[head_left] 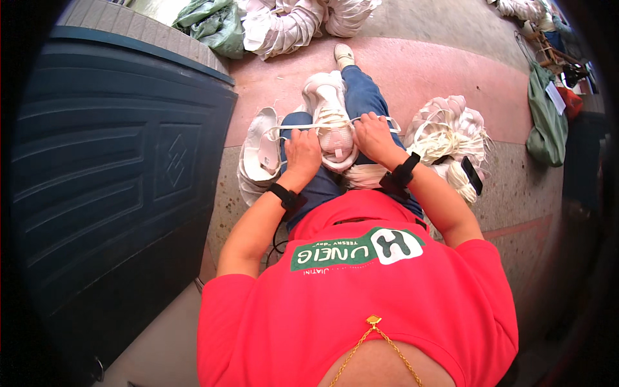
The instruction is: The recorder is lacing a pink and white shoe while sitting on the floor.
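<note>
In the middle of the frame a white shoe [332, 122] is lying on the person's lap, toe pointing toward the top of the picture, and both hands are working at it. The left hand [302, 151] is pressing on the near left side of the shoe with its grip closed on a white lace [287, 127] that is running out flat toward the left; the right hand [373, 135] is sitting on the near right side, its grip pinched together on the other end of the lace. The shoe is looking light and soft in the upper, stiffer at the sole, so the sides near the heel are probably the steadiest place to hold; the lace is thin and limp and is likely slipping unless pinched close to the eyelets. A second white shoe [259, 149] is lying on the floor [445, 77] just left of the lap. At centre right a heap of white laces [445, 132] is lying loose. Green bags [216, 22] at the upper left and another green bag [547, 116] at the right edge are looking stuffed; what is in them is hidden.
</note>
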Action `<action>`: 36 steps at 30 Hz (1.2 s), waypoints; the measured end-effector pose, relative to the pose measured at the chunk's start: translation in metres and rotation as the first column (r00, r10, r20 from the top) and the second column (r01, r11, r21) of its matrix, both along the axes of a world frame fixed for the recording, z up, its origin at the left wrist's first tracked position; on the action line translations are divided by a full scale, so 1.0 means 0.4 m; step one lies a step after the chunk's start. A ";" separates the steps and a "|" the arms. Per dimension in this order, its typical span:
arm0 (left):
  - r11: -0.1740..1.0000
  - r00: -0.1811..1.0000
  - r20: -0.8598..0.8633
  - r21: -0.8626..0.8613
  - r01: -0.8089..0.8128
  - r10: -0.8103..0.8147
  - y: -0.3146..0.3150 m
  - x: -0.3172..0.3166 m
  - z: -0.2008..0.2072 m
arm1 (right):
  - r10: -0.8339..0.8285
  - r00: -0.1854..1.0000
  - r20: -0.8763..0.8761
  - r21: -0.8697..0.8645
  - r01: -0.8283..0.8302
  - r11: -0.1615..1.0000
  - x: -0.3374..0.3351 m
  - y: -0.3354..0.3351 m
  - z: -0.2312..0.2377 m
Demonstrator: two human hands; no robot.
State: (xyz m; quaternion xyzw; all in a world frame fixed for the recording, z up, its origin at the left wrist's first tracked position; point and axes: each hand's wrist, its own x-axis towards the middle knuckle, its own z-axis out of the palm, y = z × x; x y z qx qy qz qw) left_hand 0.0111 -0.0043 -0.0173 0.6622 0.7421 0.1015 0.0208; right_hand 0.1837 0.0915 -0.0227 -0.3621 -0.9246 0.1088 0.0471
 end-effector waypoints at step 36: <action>0.858 -0.197 0.835 -0.495 0.136 0.513 0.323 -0.062 0.126 | 0.333 0.851 -0.405 0.254 -0.245 0.936 -0.035 0.035 0.152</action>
